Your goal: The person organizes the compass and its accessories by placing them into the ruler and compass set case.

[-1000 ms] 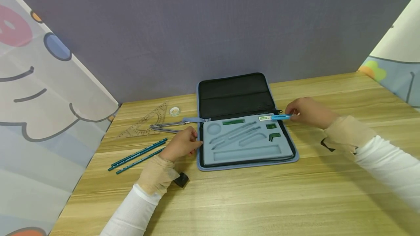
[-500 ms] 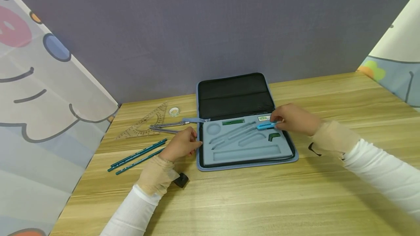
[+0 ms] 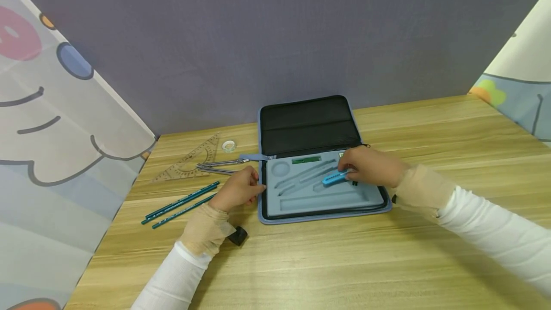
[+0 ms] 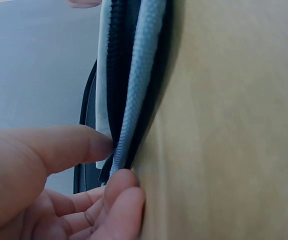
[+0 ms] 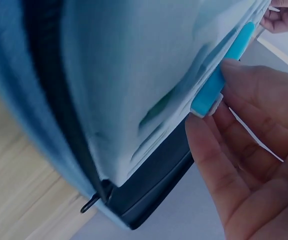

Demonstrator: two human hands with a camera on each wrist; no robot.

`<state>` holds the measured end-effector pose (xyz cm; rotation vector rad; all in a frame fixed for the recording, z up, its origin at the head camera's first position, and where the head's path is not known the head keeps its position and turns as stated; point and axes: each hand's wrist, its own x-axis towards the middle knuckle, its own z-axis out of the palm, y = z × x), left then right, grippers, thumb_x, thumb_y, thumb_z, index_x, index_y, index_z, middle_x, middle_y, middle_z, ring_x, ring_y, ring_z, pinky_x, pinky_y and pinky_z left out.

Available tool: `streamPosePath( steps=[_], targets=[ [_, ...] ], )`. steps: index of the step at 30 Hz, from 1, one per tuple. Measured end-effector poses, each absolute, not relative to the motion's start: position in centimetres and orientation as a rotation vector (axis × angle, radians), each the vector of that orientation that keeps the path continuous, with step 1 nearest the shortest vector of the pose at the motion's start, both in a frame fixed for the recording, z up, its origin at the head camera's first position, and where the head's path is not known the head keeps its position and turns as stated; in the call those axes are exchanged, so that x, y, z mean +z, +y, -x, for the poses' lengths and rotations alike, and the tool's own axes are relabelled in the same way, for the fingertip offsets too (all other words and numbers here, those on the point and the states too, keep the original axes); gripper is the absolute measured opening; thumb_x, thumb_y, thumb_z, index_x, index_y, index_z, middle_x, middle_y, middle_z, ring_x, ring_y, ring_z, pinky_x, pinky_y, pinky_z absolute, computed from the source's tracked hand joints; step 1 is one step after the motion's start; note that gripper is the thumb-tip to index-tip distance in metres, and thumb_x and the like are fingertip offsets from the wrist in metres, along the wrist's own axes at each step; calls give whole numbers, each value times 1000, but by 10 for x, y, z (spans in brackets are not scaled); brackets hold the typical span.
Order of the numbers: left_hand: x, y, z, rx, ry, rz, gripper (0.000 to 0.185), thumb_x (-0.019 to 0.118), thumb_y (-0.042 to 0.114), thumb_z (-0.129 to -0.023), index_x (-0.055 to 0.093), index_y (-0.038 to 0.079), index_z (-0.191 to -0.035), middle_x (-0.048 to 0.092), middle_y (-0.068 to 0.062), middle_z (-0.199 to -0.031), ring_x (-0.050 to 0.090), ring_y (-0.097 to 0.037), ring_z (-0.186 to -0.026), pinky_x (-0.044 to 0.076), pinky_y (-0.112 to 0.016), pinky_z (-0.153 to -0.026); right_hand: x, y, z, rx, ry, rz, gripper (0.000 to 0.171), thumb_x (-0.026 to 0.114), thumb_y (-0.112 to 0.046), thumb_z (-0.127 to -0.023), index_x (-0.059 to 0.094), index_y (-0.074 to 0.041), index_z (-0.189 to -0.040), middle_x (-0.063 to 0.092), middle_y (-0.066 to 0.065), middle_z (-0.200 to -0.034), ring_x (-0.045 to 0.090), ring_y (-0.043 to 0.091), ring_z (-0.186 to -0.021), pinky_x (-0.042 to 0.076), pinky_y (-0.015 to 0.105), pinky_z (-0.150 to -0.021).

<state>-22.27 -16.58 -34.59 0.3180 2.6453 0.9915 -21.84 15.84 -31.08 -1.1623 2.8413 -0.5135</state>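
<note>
Now over wedge recess [image 3: 317, 187] of tray [image 3: 375, 198]: cutter [image 3: 333, 177], pinched in right hand [image 3: 372, 164], shifted leftward from right edge of case [image 3: 325, 219]; seemingly near fitting, not yet seated. Left edge pinched in left hand [image 3: 238, 188].

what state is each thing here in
Case, open, left edge pinched by left hand
Tray, several slots unfilled
Blue item, held in right hand over tray
Green strip, in its slot
Compass, legs apart
Pencils, lying on table
Triangular ruler, lying flat
White ring, lying flat
</note>
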Motion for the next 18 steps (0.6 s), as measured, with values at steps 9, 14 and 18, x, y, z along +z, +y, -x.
streamPosePath(
  steps=[9,14,18],
  targets=[
    [-346,-167,222,1001,2635,-300,20,64,11,-90,50,1,-101,58,-8,-74,56,-16,-55,49,-27,-50,-313,145,217,-533,2788,1207,15,74,4,-75,71,-7,-84,63,-1,-81,50,9,-70,46,25,-61],
    [-345,-167,222,1007,2629,-306,20,63,10,-90,50,0,-101,58,-8,-73,56,-16,-55,49,-27,-50,-313,141,216,-533,2793,1239,16,75,5,-73,70,-8,-81,62,-2,-79,50,10,-68,45,25,-61],
    [-345,-166,222,1010,2627,-301,20,64,11,-90,50,1,-100,58,-8,-73,56,-16,-55,49,-27,-50,-312,137,215,-523,2788,1224,16,76,4,-73,70,-7,-81,62,-2,-79,50,9,-68,45,25,-61]
  ],
)
